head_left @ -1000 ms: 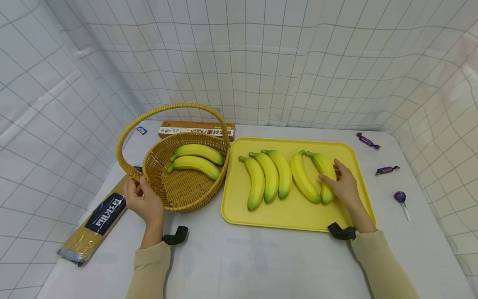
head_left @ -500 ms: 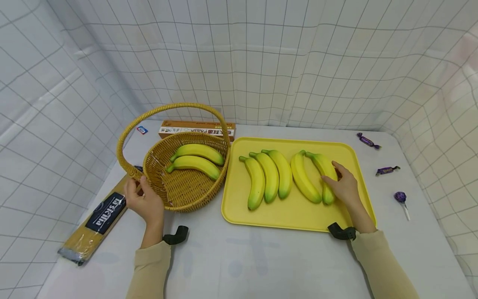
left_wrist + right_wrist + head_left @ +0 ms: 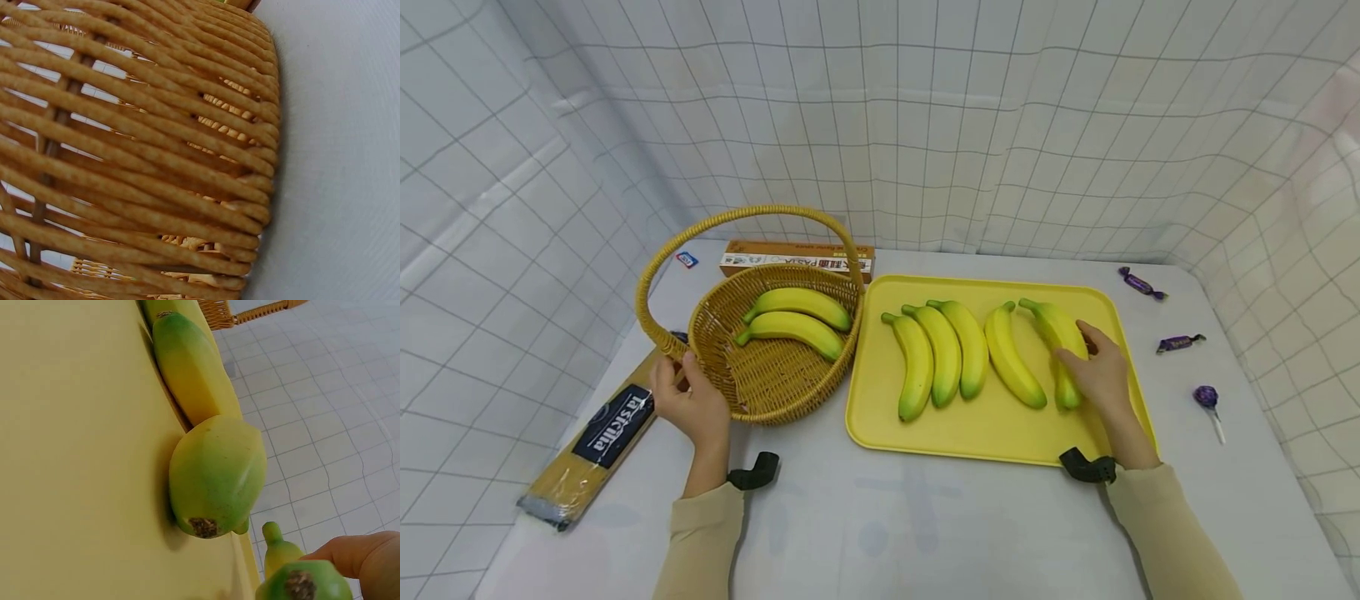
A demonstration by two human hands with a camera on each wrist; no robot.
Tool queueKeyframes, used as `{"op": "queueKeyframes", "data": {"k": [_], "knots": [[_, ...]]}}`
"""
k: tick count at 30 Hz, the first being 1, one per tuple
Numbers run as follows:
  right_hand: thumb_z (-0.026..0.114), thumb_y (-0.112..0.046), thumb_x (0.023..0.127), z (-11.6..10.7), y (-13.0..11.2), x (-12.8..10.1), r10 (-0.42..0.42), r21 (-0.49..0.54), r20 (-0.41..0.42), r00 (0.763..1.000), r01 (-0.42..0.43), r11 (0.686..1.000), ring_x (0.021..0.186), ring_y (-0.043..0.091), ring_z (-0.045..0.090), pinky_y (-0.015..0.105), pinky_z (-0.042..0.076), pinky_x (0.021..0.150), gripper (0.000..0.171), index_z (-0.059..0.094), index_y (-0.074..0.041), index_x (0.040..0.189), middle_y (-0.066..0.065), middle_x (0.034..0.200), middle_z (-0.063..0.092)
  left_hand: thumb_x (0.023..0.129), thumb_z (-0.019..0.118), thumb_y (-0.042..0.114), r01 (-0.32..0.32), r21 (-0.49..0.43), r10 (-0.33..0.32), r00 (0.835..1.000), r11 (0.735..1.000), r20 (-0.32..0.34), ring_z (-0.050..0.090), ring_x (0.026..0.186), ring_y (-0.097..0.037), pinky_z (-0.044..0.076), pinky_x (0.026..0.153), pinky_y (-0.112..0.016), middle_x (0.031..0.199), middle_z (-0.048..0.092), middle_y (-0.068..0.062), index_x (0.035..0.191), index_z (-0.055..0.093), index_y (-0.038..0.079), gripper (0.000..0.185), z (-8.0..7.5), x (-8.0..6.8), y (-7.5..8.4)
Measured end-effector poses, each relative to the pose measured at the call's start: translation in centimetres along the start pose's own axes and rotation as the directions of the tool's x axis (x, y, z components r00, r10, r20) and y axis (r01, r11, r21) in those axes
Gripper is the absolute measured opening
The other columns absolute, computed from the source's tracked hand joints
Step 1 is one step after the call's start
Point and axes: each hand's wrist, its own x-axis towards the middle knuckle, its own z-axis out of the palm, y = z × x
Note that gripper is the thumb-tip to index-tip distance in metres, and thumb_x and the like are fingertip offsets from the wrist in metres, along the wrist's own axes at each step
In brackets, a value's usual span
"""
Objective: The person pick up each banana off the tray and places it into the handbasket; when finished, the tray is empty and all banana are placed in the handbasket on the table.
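In the right half of the head view, the right hand (image 3: 1103, 367) is pinching the rightmost banana (image 3: 1056, 323): the thumb is lying across its upper face and the fingers are holding its right side. This banana is pointing its stem to the upper left, above the yellow tray (image 3: 970, 435); whether its whole underside is resting clear of the surface, I cannot tell. Its lower end is standing apart from the neighbouring banana (image 3: 1017, 362). In the left half, the left hand (image 3: 694, 407) is pinching the foot of the handle (image 3: 646, 292) of the wicker basket (image 3: 816, 396), where two bananas (image 3: 793, 327) are lying. For good work, the right hand should be gripping near the middle, with even pressure, and lifting straight, so that nothing is brushing the neighbour. The left hand should be steadying without pulling, because the basket could be tipping.
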Motion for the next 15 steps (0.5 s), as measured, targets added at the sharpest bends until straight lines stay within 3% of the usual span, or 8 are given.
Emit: {"op": "queueKeyframes", "data": {"k": [5, 10, 15], "knots": [[0.062, -0.023, 0.093, -0.7, -1.6, -1.0, -0.049, -0.002, -0.035, 0.998, 0.049, 0.999, 0.12, 0.037, 0.049, 0.035, 0.045, 0.091, 0.063, 0.038, -0.007, 0.15, 0.023, 0.142, 0.049, 0.096, 0.054, 0.003, 0.01, -0.003, -0.01, 1.0, 1.0, 0.006, 0.046, 0.085, 0.005, 0.039, 0.074, -0.016, 0.089, 0.047, 0.016, 0.096, 0.06, -0.018, 0.022, 0.0, 0.0, 0.1], [0.065, -0.021, 0.092, -0.8, -3.7, -1.8, -0.149, 0.019, -0.034, 0.988, 0.15, 0.989, 0.115, 0.032, 0.052, 0.014, 0.04, 0.078, 0.062, 0.042, -0.007, 0.148, 0.022, 0.136, 0.054, 0.096, 0.054, 0.003, 0.016, -0.002, -0.016, 1.0, 1.0, 0.007, 0.047, 0.086, 0.005, 0.039, 0.075, -0.016, 0.089, 0.048, 0.017, 0.096, 0.061, -0.017, 0.021, -0.1, 0.0, 0.1], [0.067, -0.016, 0.09, 0.0, -6.1, -2.2, -0.257, 0.035, -0.002, 0.967, 0.256, 0.966, 0.113, 0.031, 0.053, 0.011, 0.04, 0.078, 0.062, 0.044, -0.006, 0.146, 0.021, 0.134, 0.056, 0.096, 0.054, 0.002, 0.012, -0.006, -0.012, 1.0, 1.0, 0.002, 0.047, 0.086, 0.005, 0.039, 0.075, -0.015, 0.089, 0.048, 0.016, 0.096, 0.061, -0.018, 0.021, 0.0, 0.0, 0.1]]}}
